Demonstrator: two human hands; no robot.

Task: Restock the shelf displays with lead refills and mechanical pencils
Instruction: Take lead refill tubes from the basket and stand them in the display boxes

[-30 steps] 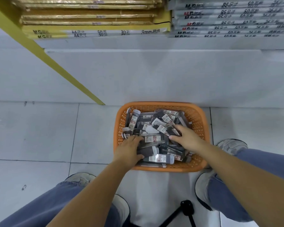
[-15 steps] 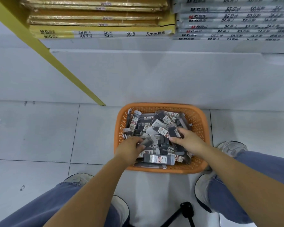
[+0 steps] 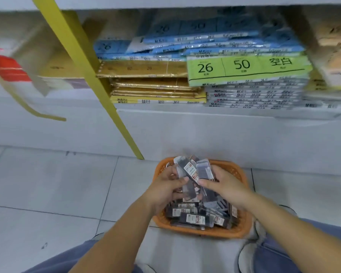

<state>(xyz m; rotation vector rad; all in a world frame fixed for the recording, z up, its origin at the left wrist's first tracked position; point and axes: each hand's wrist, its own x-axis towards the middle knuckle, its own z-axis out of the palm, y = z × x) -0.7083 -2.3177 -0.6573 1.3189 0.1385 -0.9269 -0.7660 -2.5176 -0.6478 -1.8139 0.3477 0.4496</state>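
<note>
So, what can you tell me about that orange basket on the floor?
The orange basket looks like plastic, rectangular with rounded corners and perforated walls. It sits upright on the tiled floor, close to the white shelf base. Small dark lead refill packs with white labels fill it. The left hand and right hand hold a few more just above it.

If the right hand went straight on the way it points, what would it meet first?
Probably the refill packs gripped in the left hand, then that hand itself: the right hand points up-left at them, above the basket. Depth is unclear.
</note>
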